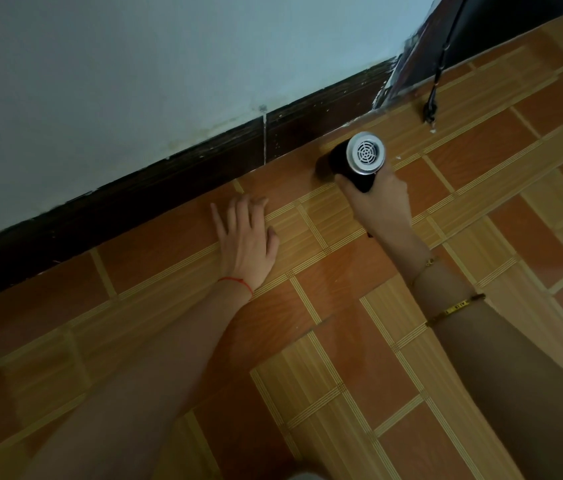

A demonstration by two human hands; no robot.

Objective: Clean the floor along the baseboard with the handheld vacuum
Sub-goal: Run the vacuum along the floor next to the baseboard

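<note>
My right hand [378,202] grips a small black handheld vacuum [356,162] with a silver grilled rear cap facing the camera. Its front end points down at the floor just beside the dark brown baseboard [155,199], and the nozzle itself is hidden behind the body. My left hand [245,240] rests flat on the orange and tan tiled floor [342,341], fingers spread, close to the baseboard and left of the vacuum.
A pale wall [134,81] rises above the baseboard. A black cord [437,84] hangs down at the upper right, its end touching the floor near a dark object in the corner. A few small white specks lie on the tiles near the cord.
</note>
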